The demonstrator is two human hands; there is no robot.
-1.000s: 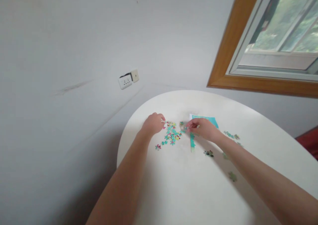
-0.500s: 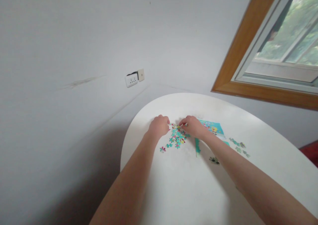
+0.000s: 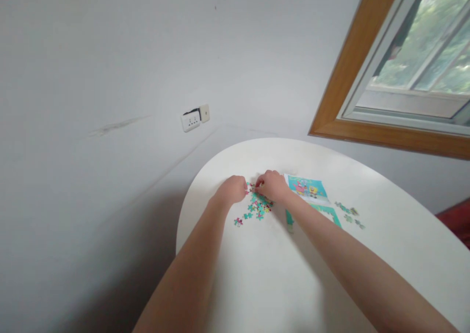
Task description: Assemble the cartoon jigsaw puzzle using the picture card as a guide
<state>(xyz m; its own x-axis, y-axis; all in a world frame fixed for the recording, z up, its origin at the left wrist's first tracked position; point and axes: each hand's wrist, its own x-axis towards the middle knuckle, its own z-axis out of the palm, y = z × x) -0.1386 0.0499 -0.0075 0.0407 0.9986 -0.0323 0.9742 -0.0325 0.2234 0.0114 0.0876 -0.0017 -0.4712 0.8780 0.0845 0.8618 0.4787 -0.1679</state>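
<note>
A loose pile of small jigsaw puzzle pieces (image 3: pixel 259 207), mostly teal with some pink and yellow, lies on the white table. At the pile's upper left is my left hand (image 3: pixel 234 189), its fingers closed on a puzzle piece at the fingertips. My right hand (image 3: pixel 272 185) reaches in from the other side, thumb and finger pinched on a puzzle piece that they mostly hide. The fingertips of both hands are close together over the far end of the pile. A single pink piece (image 3: pixel 238 222) lies apart at the near left.
Right of my hands lies a picture sheet (image 3: pixel 307 188) with cartoon figures. A teal puzzle border (image 3: pixel 330 212) sits below it, partly covered by my right forearm. Several loose pieces (image 3: pixel 348 219) lie farther right on the round table (image 3: pixel 257 274). A wall socket (image 3: pixel 191 121) is behind.
My right hand has moved left, closer to my left hand, uncovering more of the picture sheet. My left hand has shifted slightly. The whole view has turned a little.
</note>
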